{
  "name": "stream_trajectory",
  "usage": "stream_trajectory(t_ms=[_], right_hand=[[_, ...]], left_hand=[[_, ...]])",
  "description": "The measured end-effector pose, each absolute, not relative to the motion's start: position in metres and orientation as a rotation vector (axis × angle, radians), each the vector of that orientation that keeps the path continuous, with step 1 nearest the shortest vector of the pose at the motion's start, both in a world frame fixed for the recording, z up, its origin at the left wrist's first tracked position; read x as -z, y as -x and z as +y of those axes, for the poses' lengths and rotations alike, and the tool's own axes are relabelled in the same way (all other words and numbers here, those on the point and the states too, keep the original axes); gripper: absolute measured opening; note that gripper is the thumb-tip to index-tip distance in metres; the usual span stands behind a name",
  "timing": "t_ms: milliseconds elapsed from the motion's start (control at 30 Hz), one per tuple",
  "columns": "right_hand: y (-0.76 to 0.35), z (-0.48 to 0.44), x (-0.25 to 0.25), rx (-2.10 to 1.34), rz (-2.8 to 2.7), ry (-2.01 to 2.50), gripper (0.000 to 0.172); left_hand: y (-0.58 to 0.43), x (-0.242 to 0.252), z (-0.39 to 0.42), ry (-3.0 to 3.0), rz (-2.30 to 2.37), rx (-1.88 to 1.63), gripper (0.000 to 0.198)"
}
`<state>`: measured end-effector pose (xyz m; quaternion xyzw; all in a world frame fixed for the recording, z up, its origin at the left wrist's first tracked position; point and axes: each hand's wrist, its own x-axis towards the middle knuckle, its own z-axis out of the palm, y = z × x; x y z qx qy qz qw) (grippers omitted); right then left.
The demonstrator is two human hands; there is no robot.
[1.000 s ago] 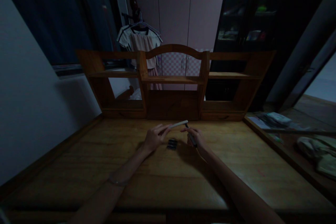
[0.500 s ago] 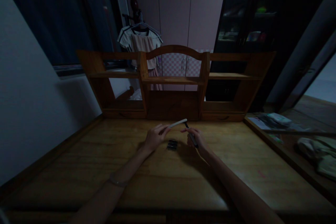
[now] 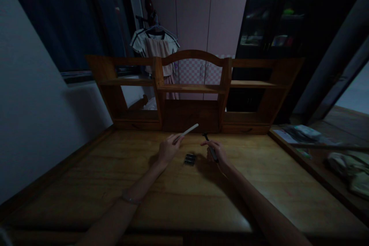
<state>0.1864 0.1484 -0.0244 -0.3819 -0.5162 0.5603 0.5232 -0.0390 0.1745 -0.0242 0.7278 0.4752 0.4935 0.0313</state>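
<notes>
My left hand is closed round the lower end of a slim white stick, which points up and to the right. A dark razor with a small T-shaped head is gripped in my right hand, its head toward the back of the desk. The stick and the razor are apart, with a gap between their tips. Between my hands, a small black pack with several dark bars and light stripes lies on the wooden desk. What the pack is, I cannot make out.
A wooden shelf unit stands along the desk's back edge. To the left is a white wall. Beyond the desk's raised right edge lie papers and a plastic packet and a pale cloth bag. The room is dim.
The white stick's tip has moved left and up, away from the razor's head, and the stick tilts more steeply. My right hand has barely moved.
</notes>
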Motion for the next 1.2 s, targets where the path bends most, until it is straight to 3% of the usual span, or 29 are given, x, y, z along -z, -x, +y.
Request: stream_trajectory(t_ms=[133, 300, 500, 700, 900, 1033, 1200], right_hand=[[-0.188, 0.151, 0.028, -1.327, -1.249, 0.944, 0.032], [-0.188, 0.153, 0.031, -1.300, -1.303, 0.948, 0.034], [-0.188, 0.153, 0.031, -1.316, -1.248, 0.987, 0.031], [-0.186, 0.153, 0.031, -1.305, -1.262, 0.992, 0.031], [-0.186, 0.151, 0.027, -1.311, -1.276, 1.014, 0.032], [-0.186, 0.148, 0.025, -1.311, -1.285, 1.008, 0.032], [-0.187, 0.152, 0.031, -1.299, -1.287, 1.003, 0.032]], left_hand=[[0.044, 0.019, 0.174, -2.212, 1.431, -1.593, 0.028], [0.031, 0.019, 0.166, -2.405, 1.346, -1.419, 0.028], [0.038, 0.023, 0.174, -2.345, 1.546, -1.436, 0.026], [0.036, 0.022, 0.169, -2.423, 1.374, -1.421, 0.029], [0.038, 0.028, 0.176, -2.262, 1.532, -1.404, 0.026], [0.042, 0.025, 0.177, -2.213, 1.374, -1.508, 0.027], [0.031, 0.029, 0.173, -2.229, 1.233, -1.401, 0.027]])
